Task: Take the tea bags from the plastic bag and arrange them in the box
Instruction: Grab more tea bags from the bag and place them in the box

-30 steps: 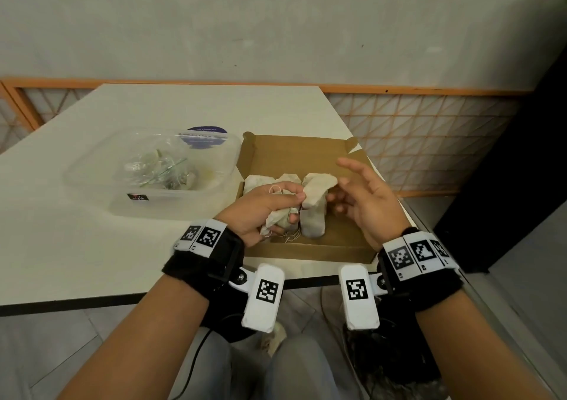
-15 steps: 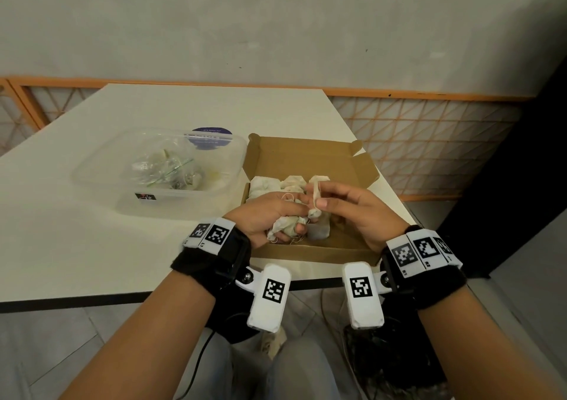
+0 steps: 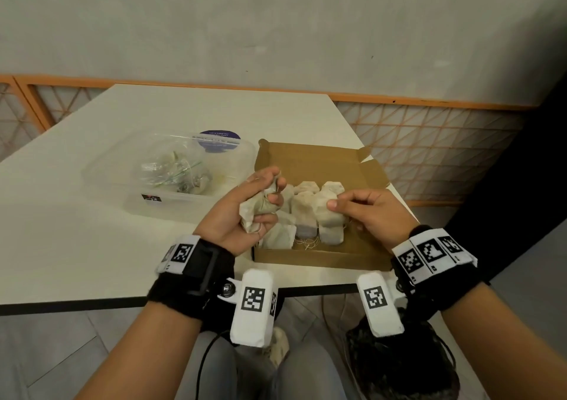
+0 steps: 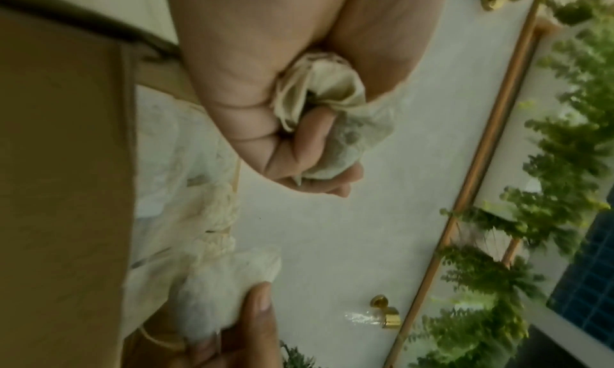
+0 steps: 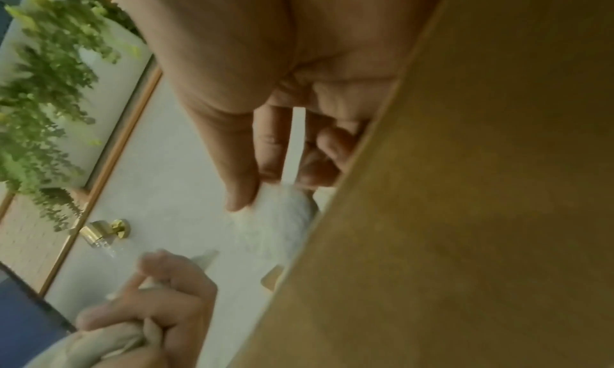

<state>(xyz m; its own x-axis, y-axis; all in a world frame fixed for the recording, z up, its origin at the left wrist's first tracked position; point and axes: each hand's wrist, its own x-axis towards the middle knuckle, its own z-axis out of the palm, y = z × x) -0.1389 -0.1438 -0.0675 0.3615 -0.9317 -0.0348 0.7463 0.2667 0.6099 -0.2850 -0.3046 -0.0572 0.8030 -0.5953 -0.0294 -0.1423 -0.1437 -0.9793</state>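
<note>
An open brown cardboard box (image 3: pixel 362 255) sits at the table's near edge with several pale tea bags (image 3: pixel 303 209) standing in it. My left hand (image 3: pixel 245 209) hovers over the box's left side, fingers curled round a crumpled bunch of tea bags (image 3: pixel 256 212), seen close in the left wrist view (image 4: pixel 332 105). My right hand (image 3: pixel 362 212) is over the box's right half and pinches the top of one tea bag (image 3: pixel 328 218) between thumb and fingers; the right wrist view shows that tea bag (image 5: pixel 282 216). A crumpled clear plastic bag (image 3: pixel 171 172) lies in a clear tub (image 3: pixel 159 206).
The clear tub stands left of the box on the white table (image 3: pixel 76 246). Its lid with a blue label (image 3: pixel 219 140) lies behind. A wall and an orange lattice railing (image 3: pixel 429 141) run behind and to the right. The table edge is just before my wrists.
My left hand has lifted and turned palm-up with its bunch of tea bags. My right hand has drawn one tea bag to the right and holds it in the box.
</note>
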